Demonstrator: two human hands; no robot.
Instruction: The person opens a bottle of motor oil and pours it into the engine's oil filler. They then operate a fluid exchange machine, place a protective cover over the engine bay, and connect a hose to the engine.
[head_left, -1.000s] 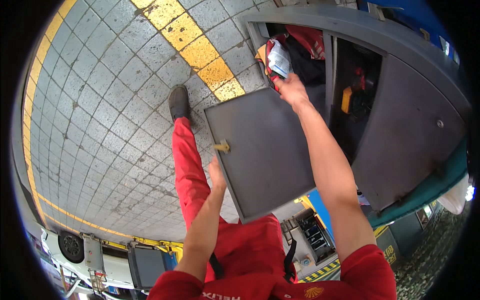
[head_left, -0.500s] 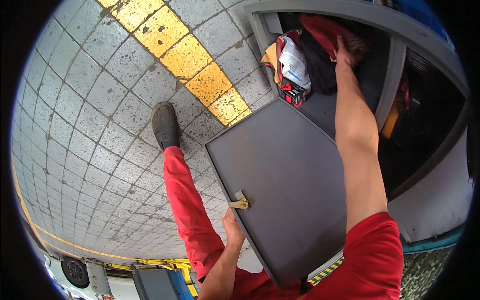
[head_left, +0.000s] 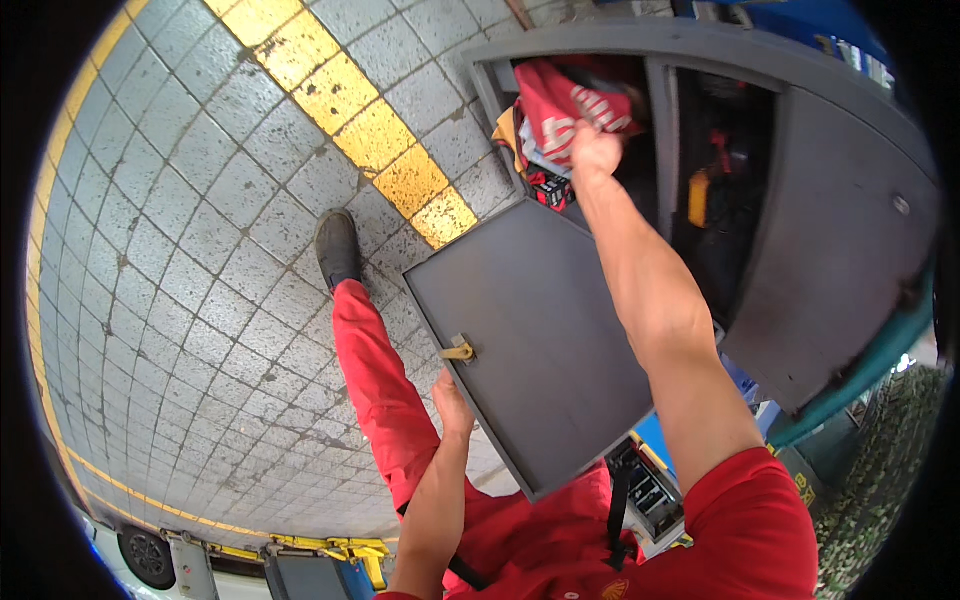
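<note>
My right hand (head_left: pixel 597 152), somewhat blurred, reaches into the grey metal cabinet (head_left: pixel 655 40) and is closed on a red cloth item (head_left: pixel 548 105) with white printing. The fabric hangs in front of a yellow-and-white bundle; beneath it is a small black-and-red box (head_left: pixel 550 190). My left hand (head_left: pixel 452 402) grips the edge of the open grey cabinet door (head_left: pixel 540 320), just below its brass-coloured latch (head_left: pixel 459 349). The fingers of that hand are partly hidden behind the door.
Right of an upright divider (head_left: pixel 663 130), a dark compartment holds a yellow object (head_left: pixel 698 198). Another grey door (head_left: pixel 840 210) stands beyond it. A yellow stripe (head_left: pixel 375 140) crosses the grey tiled floor on the left, near my shoe (head_left: pixel 338 245). A vehicle wheel (head_left: pixel 147 555) shows at lower left.
My right hand has drawn the red cloth leftward and toward the opening, exposing its white printing. My left hand keeps hold of the door. The view has shifted, showing more of the right-hand door.
</note>
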